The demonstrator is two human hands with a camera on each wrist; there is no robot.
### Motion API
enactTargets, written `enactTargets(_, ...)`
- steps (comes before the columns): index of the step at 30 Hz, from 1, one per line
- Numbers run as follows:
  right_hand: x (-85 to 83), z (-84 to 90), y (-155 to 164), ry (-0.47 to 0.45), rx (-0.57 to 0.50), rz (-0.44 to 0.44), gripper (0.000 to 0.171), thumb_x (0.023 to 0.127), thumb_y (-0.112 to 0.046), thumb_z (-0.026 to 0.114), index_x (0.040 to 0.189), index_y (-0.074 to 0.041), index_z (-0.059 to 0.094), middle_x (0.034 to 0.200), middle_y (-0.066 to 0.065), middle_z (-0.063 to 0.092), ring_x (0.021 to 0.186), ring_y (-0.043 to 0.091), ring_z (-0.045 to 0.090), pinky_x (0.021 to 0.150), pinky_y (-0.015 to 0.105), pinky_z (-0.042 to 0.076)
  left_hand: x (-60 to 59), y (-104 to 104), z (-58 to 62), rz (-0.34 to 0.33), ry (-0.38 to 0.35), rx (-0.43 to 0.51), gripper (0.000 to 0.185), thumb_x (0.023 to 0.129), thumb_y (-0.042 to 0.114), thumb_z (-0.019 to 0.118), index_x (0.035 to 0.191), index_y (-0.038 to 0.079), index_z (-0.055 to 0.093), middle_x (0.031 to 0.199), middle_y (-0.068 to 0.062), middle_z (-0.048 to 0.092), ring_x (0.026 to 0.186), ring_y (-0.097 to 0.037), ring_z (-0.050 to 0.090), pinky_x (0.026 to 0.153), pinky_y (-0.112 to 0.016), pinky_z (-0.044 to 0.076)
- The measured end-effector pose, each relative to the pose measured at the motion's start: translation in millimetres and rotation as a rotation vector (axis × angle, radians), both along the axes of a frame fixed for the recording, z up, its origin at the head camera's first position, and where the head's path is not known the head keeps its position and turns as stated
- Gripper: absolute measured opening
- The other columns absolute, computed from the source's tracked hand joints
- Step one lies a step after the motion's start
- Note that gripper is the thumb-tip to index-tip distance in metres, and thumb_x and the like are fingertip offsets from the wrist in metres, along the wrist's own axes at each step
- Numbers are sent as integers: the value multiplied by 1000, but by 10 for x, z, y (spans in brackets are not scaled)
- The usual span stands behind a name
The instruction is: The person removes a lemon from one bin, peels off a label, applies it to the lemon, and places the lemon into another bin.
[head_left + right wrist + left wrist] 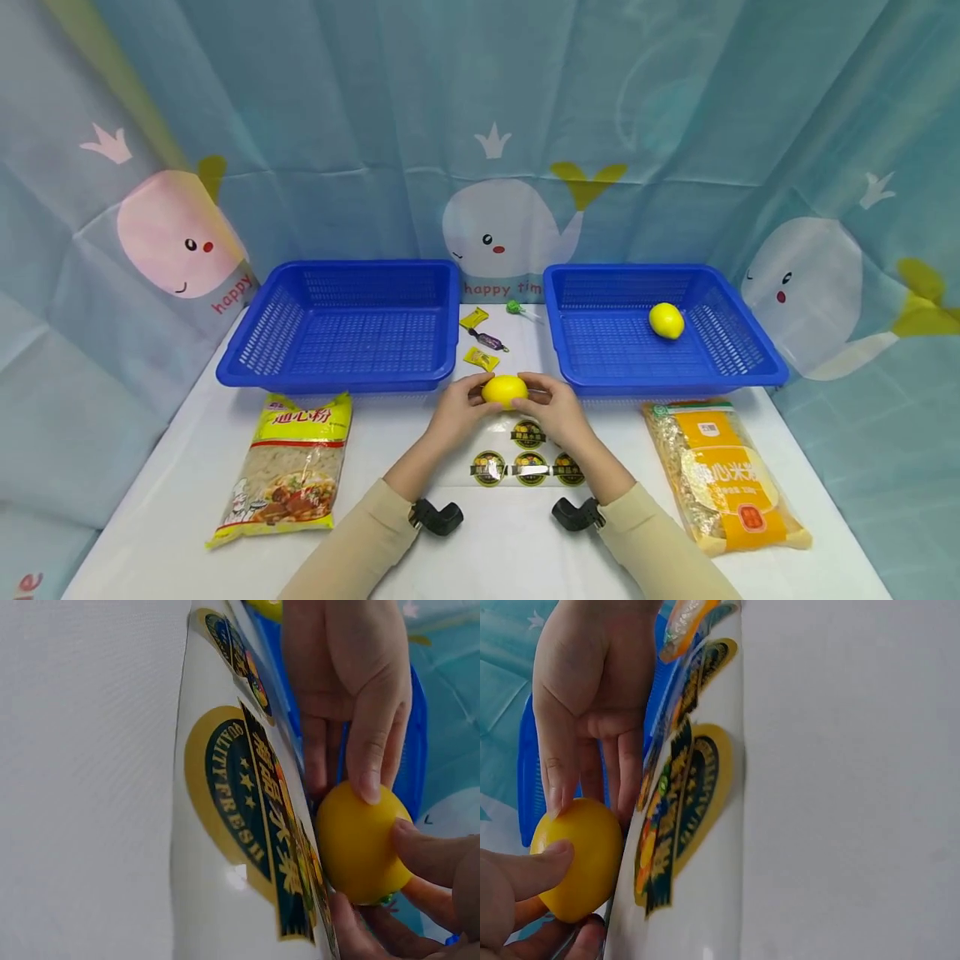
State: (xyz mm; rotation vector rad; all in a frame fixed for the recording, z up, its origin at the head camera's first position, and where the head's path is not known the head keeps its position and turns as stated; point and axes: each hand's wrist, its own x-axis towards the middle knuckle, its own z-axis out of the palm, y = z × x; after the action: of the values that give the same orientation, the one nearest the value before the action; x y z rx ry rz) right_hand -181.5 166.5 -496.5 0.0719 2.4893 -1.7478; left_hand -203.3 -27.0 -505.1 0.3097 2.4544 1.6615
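Lemon (505,390) pinched between fingers of left hand (454,412) and right hand (556,410).

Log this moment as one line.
left hand: holds lemon | right hand: holds same lemon | sticker sheet: under hands | second lemon: right basket

"QUALITY FRESH" on sticker (238,801); "happy" on curtain (232,293)

Bright even light, soft shadows; head view bowed at edges; wrist views blurred close-up.
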Motion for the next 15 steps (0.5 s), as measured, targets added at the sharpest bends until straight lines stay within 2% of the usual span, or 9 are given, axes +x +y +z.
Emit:
enactTargets(9, -10, -20, 20, 0, 23, 0, 57, 88, -25, 80, 141, -18, 59, 139, 10, 62, 126, 32, 61, 98, 42, 56, -40, -26, -1, -23, -5, -2, 65, 83, 4, 82, 142, 2, 54, 135, -20, 61, 121, -34, 62, 100, -38, 55)
enactTargets(15, -2, -29, 58, -20, 16, -15, 60, 87, -27, 81, 142, -19, 58, 138, 9, 62, 125, 31, 61, 97, 41, 57, -58, -12, -38, -36, -14, -14, 67, 81, 3, 83, 142, 2, 54, 134, -19, 62, 120, -33, 62, 101, -39, 54)
